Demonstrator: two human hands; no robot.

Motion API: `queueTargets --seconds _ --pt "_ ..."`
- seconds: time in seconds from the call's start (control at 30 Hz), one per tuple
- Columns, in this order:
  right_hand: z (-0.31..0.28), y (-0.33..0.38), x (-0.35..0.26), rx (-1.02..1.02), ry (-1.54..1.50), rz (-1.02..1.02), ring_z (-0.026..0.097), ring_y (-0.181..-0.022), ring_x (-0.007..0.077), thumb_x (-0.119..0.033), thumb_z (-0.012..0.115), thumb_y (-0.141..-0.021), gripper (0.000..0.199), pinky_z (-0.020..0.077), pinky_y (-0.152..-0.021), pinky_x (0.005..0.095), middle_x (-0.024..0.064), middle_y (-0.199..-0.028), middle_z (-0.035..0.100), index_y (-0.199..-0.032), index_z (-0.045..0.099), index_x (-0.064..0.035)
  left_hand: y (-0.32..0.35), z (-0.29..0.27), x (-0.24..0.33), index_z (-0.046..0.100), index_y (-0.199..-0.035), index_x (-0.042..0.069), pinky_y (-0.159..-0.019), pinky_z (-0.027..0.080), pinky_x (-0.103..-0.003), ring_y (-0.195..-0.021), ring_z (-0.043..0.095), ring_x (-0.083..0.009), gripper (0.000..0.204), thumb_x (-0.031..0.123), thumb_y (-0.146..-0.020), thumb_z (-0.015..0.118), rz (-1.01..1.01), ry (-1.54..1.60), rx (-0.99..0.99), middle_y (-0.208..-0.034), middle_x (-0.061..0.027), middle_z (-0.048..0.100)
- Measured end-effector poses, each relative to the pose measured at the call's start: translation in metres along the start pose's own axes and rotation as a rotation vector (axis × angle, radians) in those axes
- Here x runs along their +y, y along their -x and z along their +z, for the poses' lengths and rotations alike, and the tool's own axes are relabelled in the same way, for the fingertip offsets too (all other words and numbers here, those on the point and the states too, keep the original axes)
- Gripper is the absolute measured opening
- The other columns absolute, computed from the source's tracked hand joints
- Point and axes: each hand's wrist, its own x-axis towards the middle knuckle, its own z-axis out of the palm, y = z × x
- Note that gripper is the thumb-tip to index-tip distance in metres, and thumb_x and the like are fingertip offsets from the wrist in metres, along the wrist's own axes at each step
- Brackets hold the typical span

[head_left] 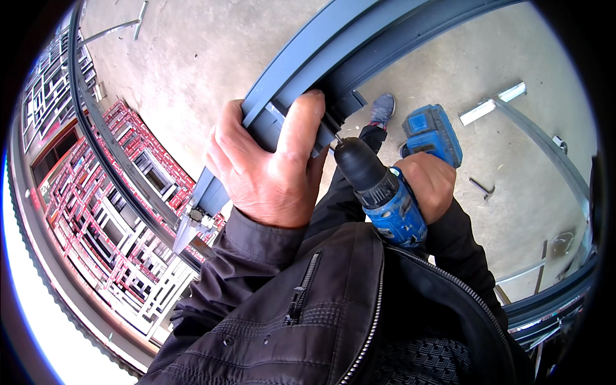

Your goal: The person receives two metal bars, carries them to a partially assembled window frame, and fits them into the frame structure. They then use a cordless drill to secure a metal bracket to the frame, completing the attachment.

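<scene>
My left hand (266,163) grips a grey metal frame profile (321,54) that runs diagonally from the upper right down to the left. Its thumb presses a dark bracket (343,106) at the frame's joint. My right hand (427,183) holds a blue and black cordless drill (385,189) by its handle. The drill's black chuck points up and left, and its bit tip touches the bracket beside my left thumb. The drill's blue battery (433,131) sticks out to the upper right.
Bare concrete floor (192,58) lies below. Red and white lattice frames (122,212) are stacked at the left. More grey frame lengths (545,144) and short metal offcuts (494,102) lie at the right. My grey shoe (383,109) shows under the profile.
</scene>
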Motion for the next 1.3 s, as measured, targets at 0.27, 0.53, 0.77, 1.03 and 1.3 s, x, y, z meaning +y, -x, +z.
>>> queueTargets --seconds 0.27,0.53,0.77,1.03,1.3 --pt "0.0022 0.0023 0.0035 0.007 0.012 -0.024 0.067 -0.064 0.0318 -0.013 0.081 -0.073 0.025 0.0520 -0.057 0.0385 0.0146 -0.074 0.065 -0.088 0.065 0.0000 -0.0002 0.0018 0.0003 0.064 -0.130 0.017 -0.097 0.043 -0.054 -0.117 0.053 -0.0419 0.076 0.019 -0.062 0.096 0.002 -0.013 -0.001 -0.120 -0.0221 0.060" --pt "-0.0029 -0.0029 -0.0010 0.009 0.023 -0.010 0.066 -0.064 0.0284 -0.009 0.071 -0.074 0.017 0.0521 -0.057 0.0355 0.0114 -0.075 0.063 -0.087 0.065 -0.0009 0.0017 0.0009 -0.0020 0.059 -0.134 0.015 -0.099 0.041 -0.058 -0.119 0.051 -0.0445 0.079 0.020 -0.064 0.096 0.029 -0.016 -0.022 -0.124 -0.0189 0.062" --pt "0.0027 0.0002 0.0024 0.033 0.018 -0.031 0.066 -0.065 0.0284 -0.009 0.070 -0.075 0.017 0.0520 -0.057 0.0354 0.0113 -0.075 0.063 -0.088 0.064 -0.0008 0.0042 0.0039 -0.0020 0.053 -0.139 0.012 -0.099 0.040 -0.058 -0.118 0.052 -0.0448 0.085 0.018 -0.065 0.095 0.059 -0.056 -0.010 -0.128 -0.0103 0.064" --pt "0.0001 -0.0017 0.0002 0.046 0.005 -0.023 0.067 -0.066 0.0285 -0.008 0.070 -0.074 0.016 0.0526 -0.057 0.0355 0.0113 -0.075 0.062 -0.087 0.064 -0.0017 0.0023 0.0021 -0.0028 0.049 -0.141 0.010 -0.101 0.040 -0.058 -0.119 0.052 -0.0448 0.088 0.015 -0.065 0.094 0.096 -0.050 -0.007 -0.130 -0.0069 0.065" --pt "0.0020 -0.0014 0.0011 0.036 0.012 -0.002 0.066 -0.065 0.0282 -0.009 0.071 -0.074 0.016 0.0521 -0.057 0.0357 0.0103 -0.074 0.062 -0.086 0.063 -0.0025 0.0013 0.0033 -0.0050 0.054 -0.139 0.008 -0.103 0.039 -0.057 -0.120 0.051 -0.0454 0.083 0.013 -0.065 0.093 0.096 -0.009 -0.023 -0.132 -0.0076 0.064"
